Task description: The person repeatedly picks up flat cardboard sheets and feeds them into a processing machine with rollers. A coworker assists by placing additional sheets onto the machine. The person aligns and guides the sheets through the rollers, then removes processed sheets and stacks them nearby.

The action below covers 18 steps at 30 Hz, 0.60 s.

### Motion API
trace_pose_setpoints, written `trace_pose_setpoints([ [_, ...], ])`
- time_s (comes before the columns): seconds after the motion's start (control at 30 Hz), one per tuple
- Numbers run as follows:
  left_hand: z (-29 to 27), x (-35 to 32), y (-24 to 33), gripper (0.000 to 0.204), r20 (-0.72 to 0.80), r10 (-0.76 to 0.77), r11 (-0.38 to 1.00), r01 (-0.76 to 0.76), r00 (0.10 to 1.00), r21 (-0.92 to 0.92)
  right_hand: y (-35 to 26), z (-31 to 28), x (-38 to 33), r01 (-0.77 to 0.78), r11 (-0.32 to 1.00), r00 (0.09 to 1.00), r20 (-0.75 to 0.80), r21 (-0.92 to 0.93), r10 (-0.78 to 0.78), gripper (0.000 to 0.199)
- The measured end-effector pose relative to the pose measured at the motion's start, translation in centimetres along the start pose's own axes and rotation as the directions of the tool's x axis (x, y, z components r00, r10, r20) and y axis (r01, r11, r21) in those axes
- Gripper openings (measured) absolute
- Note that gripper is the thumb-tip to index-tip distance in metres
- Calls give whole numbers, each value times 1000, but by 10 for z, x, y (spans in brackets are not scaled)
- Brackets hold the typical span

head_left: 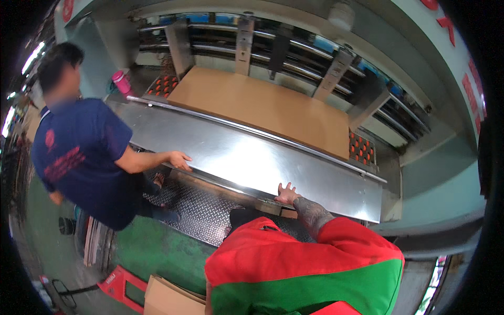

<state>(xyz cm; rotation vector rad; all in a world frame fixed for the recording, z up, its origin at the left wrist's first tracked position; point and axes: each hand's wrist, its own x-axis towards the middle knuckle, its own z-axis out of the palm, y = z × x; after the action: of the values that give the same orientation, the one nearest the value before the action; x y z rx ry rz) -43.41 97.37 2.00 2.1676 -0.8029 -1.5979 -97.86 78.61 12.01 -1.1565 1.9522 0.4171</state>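
Observation:
My right hand (pixel 286 193) rests on the near edge of a long metal table (pixel 231 149). Its fingers are spread and nothing is in them. Beyond a metal bar (pixel 252 131) along the far side of the table lies a large brown cardboard sheet or stack (pixel 257 107), inside the opening of a machine. Of my left arm only a sliver shows at the lower edge; the hand itself is out of view.
A co-worker in a dark blue shirt (pixel 84 157) stands at the left, with a hand (pixel 180 160) on the table's edge. A pink cup (pixel 121 83) stands at the far left. Below are a diamond-plate step (pixel 205 210), a red frame (pixel 121 286) and folded cardboard (pixel 170 296).

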Motion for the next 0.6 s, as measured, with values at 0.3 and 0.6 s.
trace_pose_setpoints([
  [0.3, -15, -13, -35, 41, -28, 36, 999, -35, 999, 37, -2, -10, -2, 5, 999, 995, 95, 37, -8, 122],
  [0.6, -14, 5, -43, 51, -92, -67, 996, 72, 993, 52, -5, -8, -5, 52, 997, 996, 65, 51, -55, 122],
])
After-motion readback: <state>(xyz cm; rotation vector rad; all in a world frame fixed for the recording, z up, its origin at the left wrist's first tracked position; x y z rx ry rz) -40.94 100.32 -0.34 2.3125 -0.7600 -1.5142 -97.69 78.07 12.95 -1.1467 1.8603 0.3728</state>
